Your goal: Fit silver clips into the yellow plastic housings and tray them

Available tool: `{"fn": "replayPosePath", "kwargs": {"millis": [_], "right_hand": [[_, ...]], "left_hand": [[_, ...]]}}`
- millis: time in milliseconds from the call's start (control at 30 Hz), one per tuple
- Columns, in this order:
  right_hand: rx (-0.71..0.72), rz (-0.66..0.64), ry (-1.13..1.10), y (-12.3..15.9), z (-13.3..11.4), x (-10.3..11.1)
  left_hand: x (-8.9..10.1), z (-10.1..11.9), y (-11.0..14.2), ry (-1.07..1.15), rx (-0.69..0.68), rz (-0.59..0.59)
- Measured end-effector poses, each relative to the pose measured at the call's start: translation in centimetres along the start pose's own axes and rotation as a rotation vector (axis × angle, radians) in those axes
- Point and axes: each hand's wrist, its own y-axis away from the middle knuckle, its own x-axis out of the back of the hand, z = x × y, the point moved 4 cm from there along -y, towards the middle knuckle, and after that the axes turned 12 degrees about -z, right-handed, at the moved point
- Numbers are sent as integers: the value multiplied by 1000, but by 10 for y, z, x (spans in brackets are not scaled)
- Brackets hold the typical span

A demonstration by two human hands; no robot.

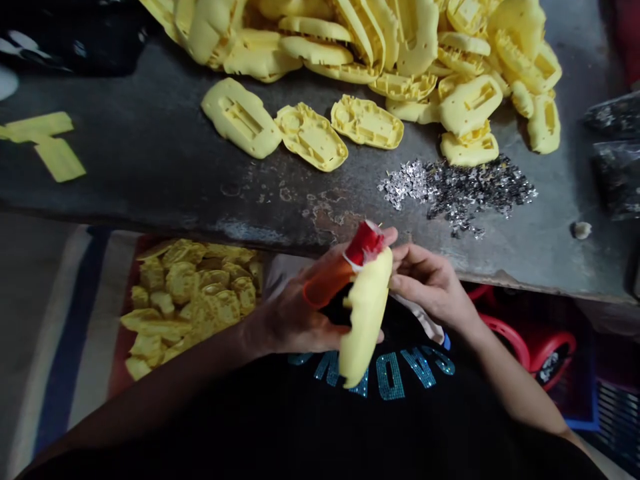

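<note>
My left hand (295, 317) grips a yellow plastic shell (369, 320) on edge in front of my chest, above the front of the bench. Red tape (365, 243) wraps one of its fingers, and an orange band (327, 283) circles another. At the shell's upper right side, my right hand (433, 283) is closed in a pinch, its fingertips against the shell. Whatever those fingertips may hold is hidden or too small to make out. Small silvery metal pieces (460, 190) lie in a spread pile on the bench beyond my hands.
Many yellow shells (320, 50) are heaped along the back of the metal bench (165, 153). A few shells (243, 120) lie in a row nearer me. More yellow parts (200, 300) fill a container below left. Yellow strips (55, 147) and clear bags (620, 177) sit at the sides.
</note>
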Motion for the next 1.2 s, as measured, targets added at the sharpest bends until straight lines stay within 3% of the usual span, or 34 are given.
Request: {"fn": "replayPosePath", "kwargs": {"millis": [67,167,233,300,367,533,967,1067,1200], "right_hand": [[68,71,403,-7,-11,14],[97,326,1142,-21,-25,45],[60,314,1401,-36,-22,59],[47,222,1503,-50,-17,64],[54,167,1553,-58,-13,63],[16,183,1663,-67,-8,59],[50,103,1694,-74,-8,67],[89,153,1601,-73,-12,65],[209,179,1280,-56,-30,58]], "left_hand": [[0,4,-3,4,-82,41],[5,7,-8,162,-156,199],[6,6,-12,291,-103,268],[6,6,-13,385,-18,318],[5,7,-12,424,38,356],[2,3,-8,507,124,351],[-6,-9,-6,591,66,289],[-9,-7,-7,633,68,305],[-15,-4,-11,713,117,272]]}}
